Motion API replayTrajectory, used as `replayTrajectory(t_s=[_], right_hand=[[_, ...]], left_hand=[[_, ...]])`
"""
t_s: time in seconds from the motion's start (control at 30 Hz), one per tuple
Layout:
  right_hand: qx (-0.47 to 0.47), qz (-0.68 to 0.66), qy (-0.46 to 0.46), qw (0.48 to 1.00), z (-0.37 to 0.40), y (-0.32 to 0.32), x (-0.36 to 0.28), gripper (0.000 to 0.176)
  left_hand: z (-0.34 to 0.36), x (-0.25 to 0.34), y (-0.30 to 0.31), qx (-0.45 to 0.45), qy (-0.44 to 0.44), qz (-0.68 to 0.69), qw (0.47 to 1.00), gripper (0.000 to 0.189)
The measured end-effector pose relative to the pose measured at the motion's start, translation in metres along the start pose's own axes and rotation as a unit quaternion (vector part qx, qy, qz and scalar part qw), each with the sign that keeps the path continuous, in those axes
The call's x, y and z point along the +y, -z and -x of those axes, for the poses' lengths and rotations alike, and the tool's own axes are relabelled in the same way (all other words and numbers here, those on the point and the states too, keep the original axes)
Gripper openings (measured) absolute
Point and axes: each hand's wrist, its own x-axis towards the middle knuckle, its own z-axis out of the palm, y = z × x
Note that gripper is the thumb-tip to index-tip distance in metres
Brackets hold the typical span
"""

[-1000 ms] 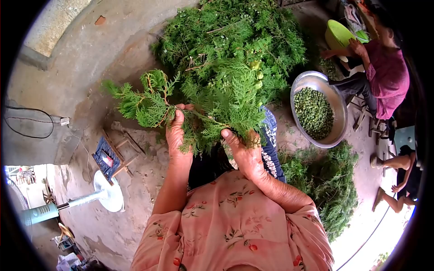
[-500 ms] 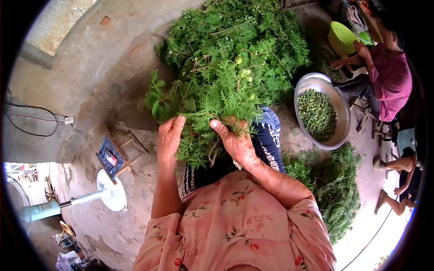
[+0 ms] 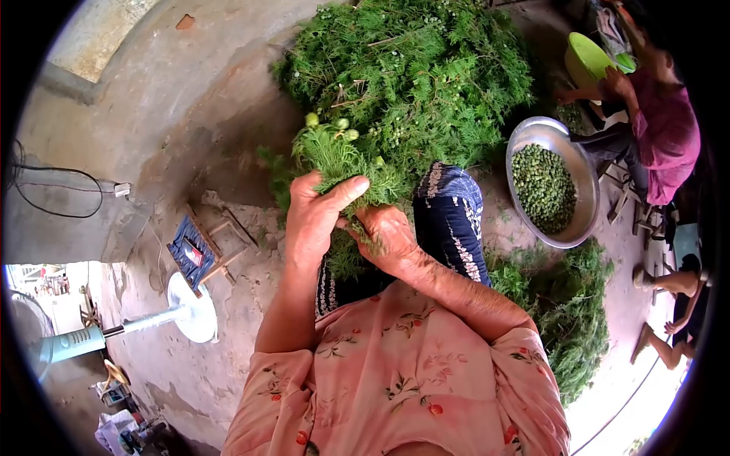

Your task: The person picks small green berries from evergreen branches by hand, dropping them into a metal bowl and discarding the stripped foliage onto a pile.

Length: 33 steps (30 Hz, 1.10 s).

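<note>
Above my lap, my left hand (image 3: 315,209) is closed round a feathery green conifer sprig (image 3: 334,156). Pale green cones (image 3: 342,125) show at the sprig's upper end. My right hand (image 3: 388,239) is closed low on the same sprig, just right of my left hand, with its fingertips partly hidden by greenery. More foliage hangs below my hands, over my dark patterned trousers (image 3: 449,220). Just beyond my knees lies a large heap of cut green branches (image 3: 426,83).
To the right stands a metal basin (image 3: 589,182) holding many small green cones. Behind it sits a person in a purple top (image 3: 665,144) by a lime-green tub (image 3: 585,61). More branches (image 3: 566,311) lie at my right; a small stool (image 3: 194,254) and a fan (image 3: 141,323) stand left.
My hands have drawn closer together, and the sprig is now bunched upright in my left hand. My right hand has moved lower on it.
</note>
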Motion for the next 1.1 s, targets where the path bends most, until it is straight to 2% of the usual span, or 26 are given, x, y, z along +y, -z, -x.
replayTrajectory(t_s=[0.03, 0.07, 0.13, 0.17, 0.2, 0.27, 0.37, 0.43, 0.47, 0.53, 0.67, 0.73, 0.8, 0.87, 0.9, 0.93, 1.03, 1.1], right_hand=[[-0.026, 0.012, 0.000, 1.000, -0.001, 0.004, 0.000, 0.022], [-0.026, 0.011, 0.001, 1.000, -0.002, 0.008, 0.002, 0.022], [0.007, -0.138, 0.050, 0.989, 0.000, 0.020, 0.012, 0.036], [-0.048, -0.301, -0.017, 0.952, 0.006, 0.031, 0.019, 0.052], [-0.066, -0.394, -0.179, 0.899, 0.008, 0.033, 0.027, 0.042], [0.086, -0.422, -0.177, 0.885, 0.005, 0.039, 0.039, 0.031], [0.128, -0.490, -0.188, 0.842, 0.000, 0.055, 0.044, 0.031], [0.125, -0.503, -0.180, 0.836, -0.005, 0.058, 0.033, 0.033], [0.119, -0.517, -0.169, 0.831, -0.008, 0.058, 0.026, 0.034], [0.130, -0.507, -0.176, 0.834, -0.011, 0.056, 0.019, 0.032], [0.119, -0.530, -0.154, 0.825, -0.013, 0.050, 0.016, 0.041], [0.111, -0.446, -0.102, 0.882, -0.016, 0.049, 0.009, 0.044], [0.046, -0.510, -0.136, 0.848, -0.018, 0.053, -0.002, 0.039], [0.086, -0.355, -0.109, 0.924, -0.015, 0.046, 0.002, 0.032], [0.080, -0.384, -0.126, 0.911, -0.013, 0.047, 0.001, 0.028], [0.081, -0.420, -0.187, 0.884, -0.010, 0.050, -0.003, 0.026], [0.165, -0.301, -0.110, 0.933, -0.004, 0.038, 0.006, 0.022], [0.203, -0.220, -0.109, 0.948, -0.003, 0.038, 0.001, 0.017]], left_hand=[[0.000, -0.001, 0.003, -0.003, -0.002, 0.048, 0.999, 0.020], [-0.001, -0.006, 0.005, -0.003, -0.003, 0.047, 0.999, 0.020], [0.001, -0.014, 0.009, 0.064, -0.011, 0.129, 0.990, 0.019], [0.002, -0.012, 0.011, 0.072, -0.004, 0.176, 0.982, 0.019], [0.003, -0.011, 0.012, 0.075, -0.003, 0.176, 0.982, 0.019], [0.002, -0.010, 0.013, 0.054, -0.004, 0.185, 0.981, 0.022], [0.003, -0.010, 0.012, 0.048, -0.014, 0.167, 0.985, 0.023], [0.004, -0.008, 0.008, 0.033, -0.005, 0.155, 0.987, 0.023], [0.004, -0.004, 0.005, -0.003, -0.014, 0.170, 0.985, 0.023], [0.005, 0.000, 0.001, -0.037, -0.022, 0.184, 0.982, 0.024], [0.005, -0.005, 0.002, -0.054, -0.030, 0.152, 0.986, 0.026], [0.005, -0.009, 0.002, -0.081, -0.016, 0.133, 0.988, 0.027], [0.009, -0.006, -0.004, -0.084, -0.016, 0.116, 0.990, 0.027], [0.011, -0.009, -0.006, -0.041, -0.036, 0.042, 0.998, 0.026], [0.013, -0.008, -0.007, -0.045, -0.028, 0.037, 0.998, 0.024], [0.013, -0.008, -0.007, -0.050, -0.028, 0.040, 0.998, 0.024], [0.014, -0.008, -0.015, -0.022, -0.010, 0.064, 0.998, 0.020], [0.013, -0.009, -0.019, -0.029, -0.008, 0.035, 0.999, 0.019]])
